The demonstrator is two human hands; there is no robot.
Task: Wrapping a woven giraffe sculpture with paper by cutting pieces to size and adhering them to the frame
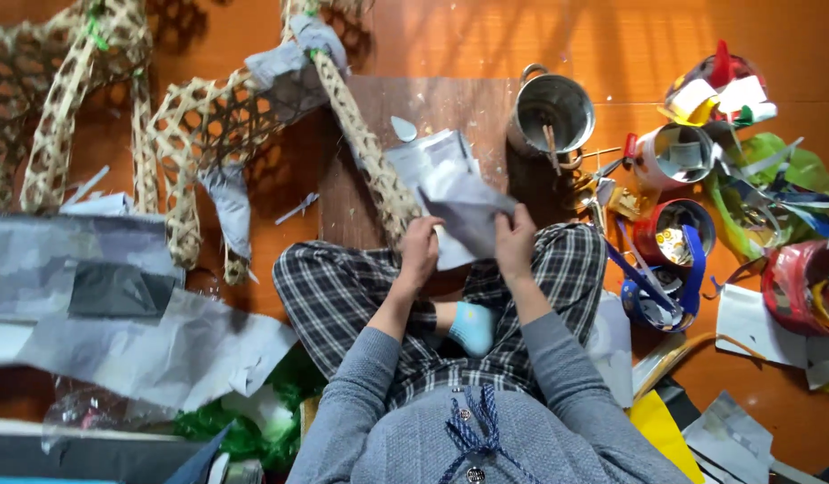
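Head view looks straight down on a person sitting cross-legged on an orange wood floor, w/ both hands raised over a dark wooden board (450,99) that lies just past the knees. Left hand (421,249) is closed on the lower edge of a grey-white paper sheet (464,211), fingers curled round it; right hand (515,240) pinches the same sheet from its other side, so the paper is held between the two, above the near edge of the board. Woven bamboo frame (208,125) (animal-shaped, partly covered w/ grey paper scraps) stands left of the board, one leg (370,161) slanting across the board's left part to beside the left hand. Metal pot (551,112) sits at the board's far right corner, sticks poking out. Right of the board: open tins (674,154) and coloured paper strips, well apart from the hands. Large grey paper sheets (101,296) lie far left of the board, near the person's knee.
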